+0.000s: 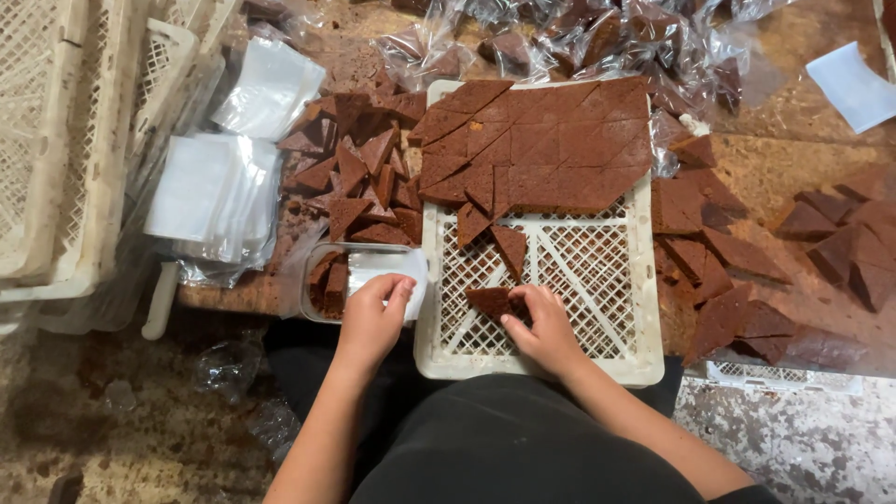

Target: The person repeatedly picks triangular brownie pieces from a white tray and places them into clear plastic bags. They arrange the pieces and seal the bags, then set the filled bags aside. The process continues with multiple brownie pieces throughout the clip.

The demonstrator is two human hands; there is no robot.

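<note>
My left hand grips the open mouth of a clear plastic bag that holds brown triangular cake pieces. My right hand rests on the white lattice tray with its fingers closed on one brown triangular cake piece. Two more loose triangles lie on the tray's bare lattice. The far half of the tray carries a slab of brown cake cut into triangles.
A heap of cut triangles lies left of the tray, more triangles to its right. Stacks of empty clear bags sit at the left beside white crates. Filled bags crowd the far edge.
</note>
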